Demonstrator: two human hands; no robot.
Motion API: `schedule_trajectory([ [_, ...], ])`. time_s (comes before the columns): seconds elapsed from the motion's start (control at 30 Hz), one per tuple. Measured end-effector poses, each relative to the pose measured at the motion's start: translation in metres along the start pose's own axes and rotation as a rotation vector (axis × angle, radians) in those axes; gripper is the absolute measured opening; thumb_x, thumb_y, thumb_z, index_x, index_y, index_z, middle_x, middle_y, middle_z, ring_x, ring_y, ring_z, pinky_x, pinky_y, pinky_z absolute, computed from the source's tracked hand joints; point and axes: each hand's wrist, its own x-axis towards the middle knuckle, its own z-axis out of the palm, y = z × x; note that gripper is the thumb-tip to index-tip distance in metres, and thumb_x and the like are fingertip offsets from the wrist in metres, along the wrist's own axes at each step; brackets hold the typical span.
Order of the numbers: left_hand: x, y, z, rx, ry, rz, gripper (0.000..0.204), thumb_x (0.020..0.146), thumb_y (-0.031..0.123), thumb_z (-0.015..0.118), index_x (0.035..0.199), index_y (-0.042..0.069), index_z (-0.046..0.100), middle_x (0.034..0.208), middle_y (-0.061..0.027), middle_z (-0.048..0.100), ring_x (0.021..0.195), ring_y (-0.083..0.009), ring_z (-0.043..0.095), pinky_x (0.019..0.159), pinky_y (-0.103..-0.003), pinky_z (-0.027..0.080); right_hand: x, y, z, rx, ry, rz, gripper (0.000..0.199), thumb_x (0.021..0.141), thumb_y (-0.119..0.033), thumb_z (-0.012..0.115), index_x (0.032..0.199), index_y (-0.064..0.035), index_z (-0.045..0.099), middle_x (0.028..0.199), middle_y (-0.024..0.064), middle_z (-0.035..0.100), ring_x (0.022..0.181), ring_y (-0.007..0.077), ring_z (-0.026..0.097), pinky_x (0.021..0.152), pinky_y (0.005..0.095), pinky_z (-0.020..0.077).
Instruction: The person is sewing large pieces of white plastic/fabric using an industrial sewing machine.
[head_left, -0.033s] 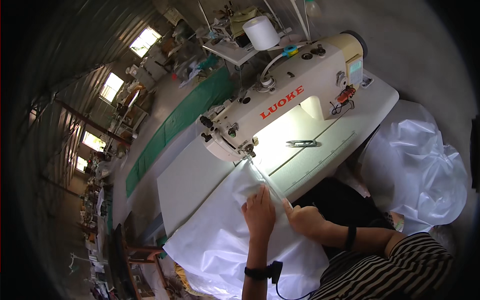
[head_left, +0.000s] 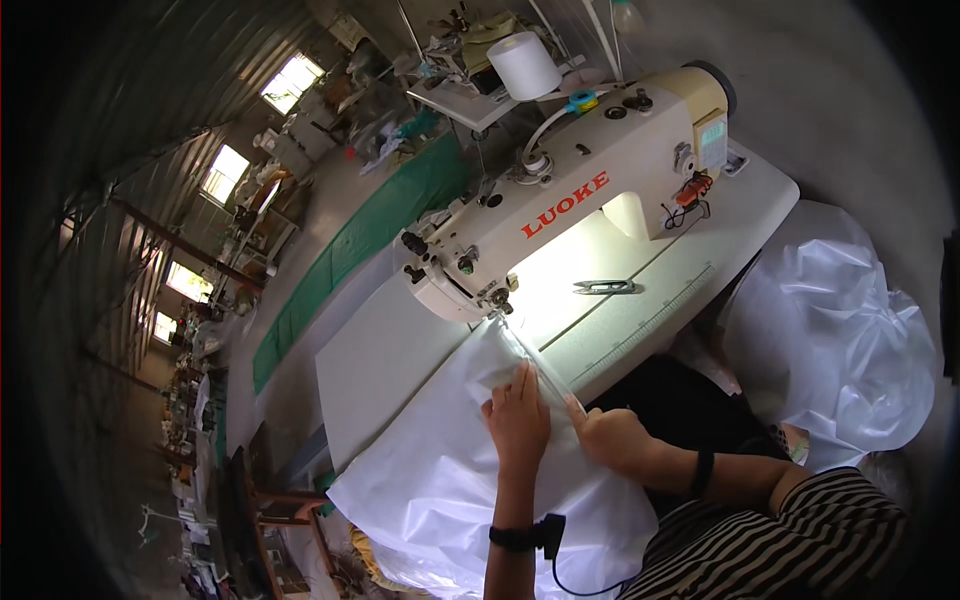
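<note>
A glossy white sheet of thin fabric [head_left: 430, 500] drapes over the near edge of the sewing table, its upper corner under the presser foot of a white sewing machine [head_left: 570, 190]. My left hand [head_left: 518, 425] lies on the sheet just short of the needle area, fingers stretched out along the folded edge. To its right, my right hand [head_left: 612, 438] is closed in a pinch on that edge, index finger pointing up along it. The needle itself is too small to make out. Thread snips [head_left: 605, 287] rest on the machine bed, apart from both hands.
Bunched white fabric [head_left: 830, 340] hangs at the right of the table. A large white thread cone [head_left: 525, 66] stands behind the machine. A wooden stool [head_left: 290, 510] is at lower left, and a long green strip [head_left: 350, 260] lies on the floor beyond.
My left fingertips have slid slightly forward along the sheet's edge, toward the presser foot. My right hand stays nearly in place.
</note>
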Motion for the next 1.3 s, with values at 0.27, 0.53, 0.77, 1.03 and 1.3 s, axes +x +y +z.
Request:
schedule_trajectory([
  [0.27, 0.009, -0.007, -0.014, 0.108, -0.204, 0.296, 0.042, 0.084, 0.012, 0.055, 0.125, 0.014, 0.06, 0.133, 0.001, 0.059, 0.109, -0.0216, 0.057, 0.096, -0.047, 0.041, 0.005, 0.003, -0.014, -0.019, -0.065, 0.006, 0.049, 0.086, -0.011, 0.054, 0.135, -0.0025, 0.054, 0.063, 0.0009, 0.057, 0.047, 0.0123, 0.058, 0.036, 0.0283, 0.0441],
  [0.53, -0.055, -0.032, -0.031, -0.167, -0.139, -0.169, 0.049, 0.09, 0.03, 0.061, 0.137, 0.021, 0.053, 0.149, -0.0033, 0.044, 0.135, -0.0329, 0.041, 0.105, -0.062, 0.032, 0.006, -0.005, -0.006, -0.126, -0.095, 0.003, 0.051, 0.086, -0.011, 0.054, 0.136, -0.0018, 0.053, 0.06, -0.0011, 0.053, 0.044, 0.0093, 0.053, 0.034, 0.0266, 0.0397],
  [0.77, -0.02, -0.09, 0.002, -0.084, -0.244, -0.2, 0.055, 0.09, 0.039, 0.063, 0.14, 0.02, 0.05, 0.151, -0.008, 0.041, 0.14, -0.0382, 0.033, 0.104, -0.069, 0.027, 0.05, -0.013, -0.001, -0.131, -0.129, -0.045, 0.054, 0.083, -0.013, 0.056, 0.134, 0.0033, 0.052, 0.054, -0.006, 0.055, 0.041, 0.0094, 0.053, 0.033, 0.0283, 0.0356],
  [1.03, 0.06, -0.159, 0.057, -0.144, -0.23, -0.248, 0.054, 0.09, 0.043, 0.061, 0.138, 0.02, 0.052, 0.152, -0.0062, 0.039, 0.144, -0.0295, 0.028, 0.111, -0.065, 0.019, 0.136, -0.01, 0.026, -0.196, -0.17, -0.024, 0.052, 0.086, -0.012, 0.055, 0.137, -0.001, 0.051, 0.054, -0.0077, 0.057, 0.04, 0.0101, 0.053, 0.033, 0.0294, 0.0344],
  [1.3, -0.018, -0.061, -0.015, -0.923, 0.026, -0.544, 0.025, 0.086, 0.002, 0.065, 0.111, 0.003, 0.064, 0.122, -0.0122, 0.06, 0.099, -0.0187, 0.063, 0.073, -0.028, 0.055, 0.062, 0.045, -0.02, 0.654, 0.072, 0.049, 0.036, 0.094, -0.026, 0.056, 0.117, 0.0015, 0.06, 0.083, 0.0166, 0.066, 0.071, 0.0319, 0.067, 0.066, 0.0389, 0.055],
])
